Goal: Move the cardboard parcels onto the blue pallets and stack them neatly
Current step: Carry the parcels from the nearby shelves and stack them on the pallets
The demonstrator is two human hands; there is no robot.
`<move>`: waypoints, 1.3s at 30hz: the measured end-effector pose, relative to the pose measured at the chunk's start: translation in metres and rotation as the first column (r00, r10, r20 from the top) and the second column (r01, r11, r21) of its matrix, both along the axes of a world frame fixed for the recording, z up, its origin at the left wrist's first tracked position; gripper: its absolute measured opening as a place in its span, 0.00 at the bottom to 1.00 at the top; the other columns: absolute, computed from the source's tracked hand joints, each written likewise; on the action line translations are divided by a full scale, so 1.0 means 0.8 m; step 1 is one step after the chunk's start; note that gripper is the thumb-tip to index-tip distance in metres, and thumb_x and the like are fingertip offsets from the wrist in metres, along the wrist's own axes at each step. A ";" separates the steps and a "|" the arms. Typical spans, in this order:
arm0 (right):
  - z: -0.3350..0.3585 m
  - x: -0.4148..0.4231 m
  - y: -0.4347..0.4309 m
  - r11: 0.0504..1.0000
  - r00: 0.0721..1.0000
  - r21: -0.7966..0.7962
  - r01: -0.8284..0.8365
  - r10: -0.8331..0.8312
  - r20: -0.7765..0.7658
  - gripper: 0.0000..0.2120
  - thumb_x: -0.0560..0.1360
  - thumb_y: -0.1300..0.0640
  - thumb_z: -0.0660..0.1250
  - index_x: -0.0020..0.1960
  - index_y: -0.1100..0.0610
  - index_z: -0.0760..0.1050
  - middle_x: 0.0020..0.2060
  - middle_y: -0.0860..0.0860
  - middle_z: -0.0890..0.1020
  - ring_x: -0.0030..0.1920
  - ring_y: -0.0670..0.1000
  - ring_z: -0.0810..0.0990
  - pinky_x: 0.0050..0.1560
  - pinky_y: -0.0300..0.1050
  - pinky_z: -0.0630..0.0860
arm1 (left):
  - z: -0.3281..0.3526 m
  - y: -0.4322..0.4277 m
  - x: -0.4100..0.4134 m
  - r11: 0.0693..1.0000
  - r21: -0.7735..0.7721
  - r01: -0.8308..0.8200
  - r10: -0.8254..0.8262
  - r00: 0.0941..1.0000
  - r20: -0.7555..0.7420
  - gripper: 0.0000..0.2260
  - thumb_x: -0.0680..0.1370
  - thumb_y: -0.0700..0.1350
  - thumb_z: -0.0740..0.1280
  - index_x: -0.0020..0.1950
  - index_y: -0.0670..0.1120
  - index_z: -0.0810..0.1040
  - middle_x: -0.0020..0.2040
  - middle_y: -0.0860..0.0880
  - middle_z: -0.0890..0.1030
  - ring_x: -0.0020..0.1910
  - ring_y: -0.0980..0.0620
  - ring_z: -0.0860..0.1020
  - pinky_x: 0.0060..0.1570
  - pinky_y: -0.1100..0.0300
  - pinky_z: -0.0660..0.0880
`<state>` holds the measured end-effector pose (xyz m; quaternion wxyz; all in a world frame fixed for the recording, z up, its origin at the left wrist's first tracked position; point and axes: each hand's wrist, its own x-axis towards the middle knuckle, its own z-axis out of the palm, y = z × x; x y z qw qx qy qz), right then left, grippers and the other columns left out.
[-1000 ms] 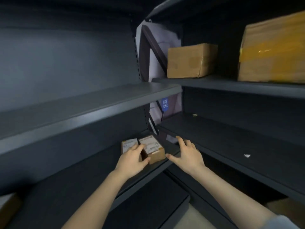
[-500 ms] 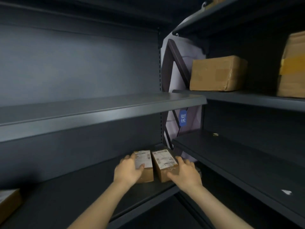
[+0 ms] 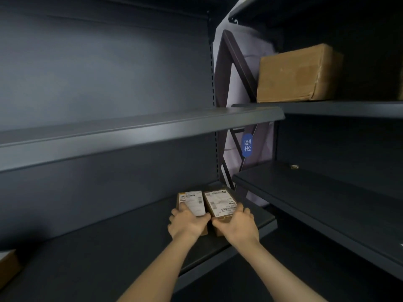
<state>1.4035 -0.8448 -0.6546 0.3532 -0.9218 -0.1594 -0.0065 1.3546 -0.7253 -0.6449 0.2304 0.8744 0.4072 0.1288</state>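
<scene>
On the lower shelf [image 3: 109,247], two labelled cardboard parcels lie side by side; left grip [image 3: 187,223] clasps the left parcel [image 3: 192,202], right grip [image 3: 236,225] the right parcel [image 3: 219,202].

Two small parcels sit side by side, touching, on the low shelf [image 3: 109,247], near its right end. The left hand [image 3: 187,223] holds the near end of the left small parcel [image 3: 192,203]. The right hand [image 3: 236,225] holds the near end of the right small parcel [image 3: 220,202]. At the far left of the low shelf is a box corner [image 3: 7,267]. Above the low shelf is the middle shelf [image 3: 130,131]. Right of the low shelf is the side shelf [image 3: 316,199]. Higher up on that side, a big parcel [image 3: 298,73] sits on the top side shelf [image 3: 349,107]. Behind the low shelf's right end, a frame [image 3: 233,62] stands in the gap
</scene>
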 end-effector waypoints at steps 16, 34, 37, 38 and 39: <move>0.048 -0.062 0.036 0.982 0.985 0.083 -0.167 0.162 0.067 0.36 0.65 0.40 0.73 0.65 0.60 0.70 0.58 0.59 0.76 0.57 0.61 0.78 0.54 0.48 0.76 | 0.040 0.063 -0.154 0.973 0.045 -0.225 0.217 0.966 0.142 0.36 0.67 0.62 0.69 0.70 0.48 0.63 0.63 0.43 0.69 0.64 0.42 0.69 0.57 0.51 0.71; 0.093 -0.452 0.192 0.566 0.575 0.108 -0.817 0.789 0.213 0.37 0.67 0.37 0.69 0.66 0.59 0.68 0.59 0.57 0.76 0.57 0.58 0.78 0.46 0.47 0.77 | 0.099 0.063 -0.645 0.542 0.122 -0.832 0.799 0.555 0.231 0.36 0.67 0.63 0.68 0.70 0.48 0.64 0.60 0.43 0.71 0.62 0.41 0.70 0.57 0.48 0.71; 0.096 -0.533 0.195 0.450 0.460 0.095 -0.888 0.860 0.221 0.35 0.67 0.35 0.68 0.64 0.58 0.69 0.55 0.56 0.79 0.53 0.57 0.79 0.42 0.47 0.77 | 0.100 0.027 -0.737 0.409 0.105 -0.906 0.872 0.422 0.246 0.36 0.66 0.63 0.68 0.69 0.48 0.64 0.60 0.43 0.72 0.61 0.40 0.72 0.58 0.48 0.71; 0.097 -0.560 0.194 0.411 0.421 0.091 -0.907 0.880 0.220 0.35 0.67 0.35 0.68 0.63 0.58 0.69 0.54 0.56 0.79 0.52 0.58 0.79 0.40 0.46 0.75 | 0.100 0.014 -0.767 0.366 0.100 -0.925 0.890 0.380 0.251 0.36 0.66 0.63 0.68 0.69 0.49 0.65 0.60 0.42 0.72 0.61 0.40 0.72 0.58 0.47 0.72; 0.099 -0.587 0.192 0.371 0.381 0.088 -0.925 0.898 0.219 0.35 0.67 0.35 0.67 0.63 0.59 0.69 0.54 0.57 0.79 0.53 0.58 0.79 0.39 0.46 0.73 | 0.101 0.000 -0.795 0.325 0.101 -0.940 0.905 0.340 0.253 0.36 0.65 0.63 0.68 0.68 0.49 0.66 0.60 0.42 0.73 0.61 0.40 0.73 0.59 0.47 0.72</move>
